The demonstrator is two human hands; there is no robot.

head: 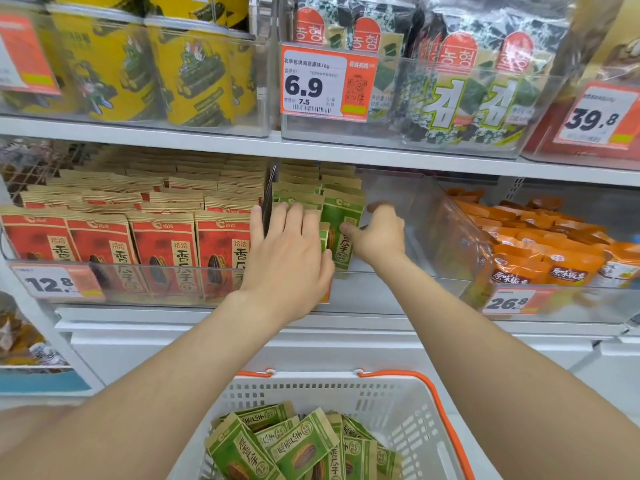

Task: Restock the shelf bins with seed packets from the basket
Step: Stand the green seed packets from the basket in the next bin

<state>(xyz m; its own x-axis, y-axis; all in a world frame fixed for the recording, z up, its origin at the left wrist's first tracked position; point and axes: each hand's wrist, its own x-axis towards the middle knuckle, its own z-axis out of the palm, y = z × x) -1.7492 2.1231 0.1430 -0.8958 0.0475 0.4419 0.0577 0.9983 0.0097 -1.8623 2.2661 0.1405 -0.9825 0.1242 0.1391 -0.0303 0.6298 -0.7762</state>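
Note:
Green seed packets [341,220] stand upright in rows inside a clear shelf bin [391,282] on the middle shelf. My left hand [289,251] lies flat against the front packets on the left of the rows, fingers together. My right hand [379,233] grips the right edge of the front right green packet, thumb on its face. Below, a white basket [408,403] with orange handles holds several more green seed packets [294,448] lying loose.
Red seed packets [162,244] fill the bin to the left, behind a dark divider [268,199]. Orange snack bags [540,247] fill the bin to the right. The right part of the green bin is bare. Seaweed packs [460,91] and yellow tubs [194,74] sit on the shelf above.

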